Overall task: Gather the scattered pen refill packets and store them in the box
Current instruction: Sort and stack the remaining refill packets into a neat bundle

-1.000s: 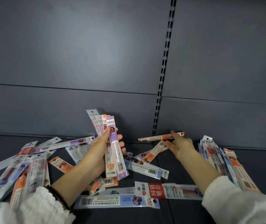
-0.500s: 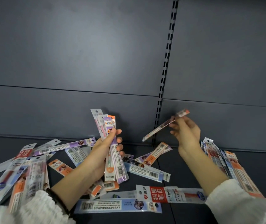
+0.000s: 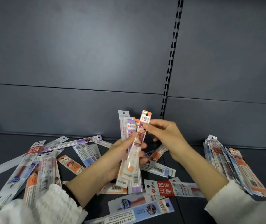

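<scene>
Left hand (image 3: pixel 116 160) grips an upright bundle of refill packets (image 3: pixel 131 127). Right hand (image 3: pixel 166 138) pinches the top of an orange-headed packet (image 3: pixel 145 118) lying against the bundle. Loose packets (image 3: pixel 37 168) crowd 9 and 6 o'clock of the hands, with a fanned stack (image 3: pixel 242 168) at 3. Bare dark shelf (image 3: pixel 3 147) at far 9. Grey back panel (image 3: pixel 80 62) and slotted upright (image 3: pixel 171 62) at 12.

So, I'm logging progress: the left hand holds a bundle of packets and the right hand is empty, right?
Not quite: the head view shows the right hand pinching an orange-topped packet; the left hand does hold the bundle.
</scene>
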Demonstrator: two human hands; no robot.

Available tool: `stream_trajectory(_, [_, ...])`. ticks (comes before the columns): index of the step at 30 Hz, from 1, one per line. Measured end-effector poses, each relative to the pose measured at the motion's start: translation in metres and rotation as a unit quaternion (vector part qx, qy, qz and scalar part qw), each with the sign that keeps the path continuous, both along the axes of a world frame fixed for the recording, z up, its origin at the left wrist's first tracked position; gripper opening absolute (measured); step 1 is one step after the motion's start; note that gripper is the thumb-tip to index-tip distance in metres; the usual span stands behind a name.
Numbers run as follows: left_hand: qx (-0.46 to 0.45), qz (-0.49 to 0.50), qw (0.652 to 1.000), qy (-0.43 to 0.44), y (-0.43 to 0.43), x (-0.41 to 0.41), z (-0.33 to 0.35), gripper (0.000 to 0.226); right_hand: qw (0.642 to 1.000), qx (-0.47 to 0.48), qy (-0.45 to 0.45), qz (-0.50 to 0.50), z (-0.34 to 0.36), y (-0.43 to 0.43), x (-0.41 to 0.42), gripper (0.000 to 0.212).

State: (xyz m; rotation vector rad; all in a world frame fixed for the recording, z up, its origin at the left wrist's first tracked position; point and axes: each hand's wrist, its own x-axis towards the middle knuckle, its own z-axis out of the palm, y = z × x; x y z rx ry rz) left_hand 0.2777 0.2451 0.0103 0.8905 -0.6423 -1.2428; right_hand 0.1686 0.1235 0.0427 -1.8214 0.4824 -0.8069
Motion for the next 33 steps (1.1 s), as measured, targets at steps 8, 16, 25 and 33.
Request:
stream_trajectory(8, [-0.028, 0.040, 0.994, 0.095, -0.008, 0.031, -0.003, 0.036, 0.874, -0.300, 0.377, 0.067, -0.028, -0.058, -0.028, 0.043])
stream_trajectory(16, [-0.055, 0.074, 0.995, 0.041, -0.002, 0.029, -0.006, 0.030, 0.827, -0.353, 0.438, 0.016, -0.026, -0.063, -0.030, 0.027])
stream_trajectory(25, [-0.046, 0.137, 0.990, 0.001, -0.003, 0.028, -0.004, 0.021, 0.955, -0.167, 0.193, -0.148, -0.019, -0.063, -0.026, 0.007])
stream_trajectory(33, [-0.041, 0.160, 0.983, -0.076, -0.001, 0.015, -0.002, 0.029, 0.983, 0.173, 0.031, 0.053, -0.013, 0.012, 0.001, 0.023])
